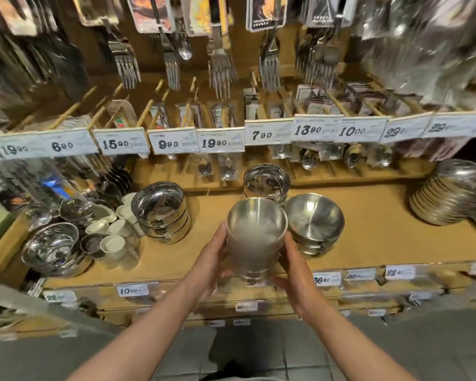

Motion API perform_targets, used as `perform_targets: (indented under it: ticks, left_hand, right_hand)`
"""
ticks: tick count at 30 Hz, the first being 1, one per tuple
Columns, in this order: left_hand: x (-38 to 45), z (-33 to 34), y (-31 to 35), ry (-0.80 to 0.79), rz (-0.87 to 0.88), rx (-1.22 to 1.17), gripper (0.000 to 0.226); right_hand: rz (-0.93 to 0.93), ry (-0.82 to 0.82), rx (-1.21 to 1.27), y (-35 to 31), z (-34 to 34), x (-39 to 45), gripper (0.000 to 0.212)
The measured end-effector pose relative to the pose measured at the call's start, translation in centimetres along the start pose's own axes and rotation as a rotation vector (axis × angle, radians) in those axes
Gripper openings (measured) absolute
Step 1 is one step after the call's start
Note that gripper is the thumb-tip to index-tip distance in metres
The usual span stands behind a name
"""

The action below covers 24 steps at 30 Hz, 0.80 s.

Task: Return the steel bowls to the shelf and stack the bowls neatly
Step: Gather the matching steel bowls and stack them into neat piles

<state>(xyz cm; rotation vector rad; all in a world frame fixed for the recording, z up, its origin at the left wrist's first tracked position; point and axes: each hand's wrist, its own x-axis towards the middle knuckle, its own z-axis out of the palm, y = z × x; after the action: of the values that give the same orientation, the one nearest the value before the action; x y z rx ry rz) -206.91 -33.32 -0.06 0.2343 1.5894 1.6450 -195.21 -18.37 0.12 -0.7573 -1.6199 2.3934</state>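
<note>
A tall stack of matte steel bowls (254, 240) hangs over the front edge of the wooden shelf (374, 243). My left hand (212, 259) grips its left side and my right hand (293, 266) cups its right side and bottom. Right of it, a short stack of matching matte bowls (315, 224) rests on the shelf. Behind the held stack sits a shiny bowl stack (267, 184). Another stack of shiny, straight-walled bowls (161, 213) stands to the left.
White small cups (116, 232) and shiny bowls (52, 248) crowd the shelf's left end. A slanted pile of steel plates (445, 196) fills the right end. Price tags (173, 143) line a rail above, under hanging forks (220, 67). Bare board lies between the matte bowls and plates.
</note>
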Motion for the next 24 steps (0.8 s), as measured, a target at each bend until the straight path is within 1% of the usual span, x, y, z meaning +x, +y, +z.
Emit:
perform_targets:
  ticks: [3, 7, 8, 14, 16, 17, 18, 21, 22, 24]
  left_hand:
    - [-0.9, 3.2, -0.7, -0.027, -0.009, 0.017, 0.043]
    - [-2.3, 8.4, -1.4, -0.097, -0.021, 0.069, 0.051]
    - [-2.5, 9.8, -1.6, -0.109, -0.030, 0.067, 0.055]
    - [-2.7, 17.7, -2.2, -0.180, -0.081, 0.093, 0.096]
    - [-2.2, 19.9, -2.1, -0.186, -0.102, 0.092, 0.104]
    - [-1.8, 20.9, -2.2, -0.189, -0.111, 0.086, 0.104]
    - [-1.3, 21.7, -2.2, -0.195, -0.112, 0.079, 0.098]
    - [0.7, 23.9, -2.1, -0.238, -0.089, 0.066, 0.058]
    - [1.5, 24.6, -2.0, -0.243, -0.090, 0.063, 0.053]
    - [3.7, 25.8, -1.8, -0.237, -0.101, 0.062, 0.053]
  right_hand:
    - [0.002, 0.055, 0.020, -0.6, -2.7, -2.7, 0.047]
    - [-0.033, 0.066, -0.027, -1.6, -6.6, -7.3, 0.036]
    - [-0.033, 0.084, -0.029, -1.8, -7.6, -8.3, 0.036]
    - [-0.009, 0.199, -0.011, -3.1, -14.0, -12.3, 0.047]
    - [-0.008, 0.232, -0.009, -3.7, -15.8, -12.7, 0.051]
    - [-0.006, 0.252, -0.004, -4.0, -16.6, -12.7, 0.053]
    - [-0.005, 0.271, 0.002, -4.3, -17.4, -12.6, 0.053]
    - [-0.008, 0.302, 0.024, -5.1, -19.8, -11.7, 0.054]
    - [-0.009, 0.311, 0.033, -5.3, -20.6, -11.2, 0.055]
    - [-0.005, 0.334, 0.034, -5.9, -22.3, -9.9, 0.060]
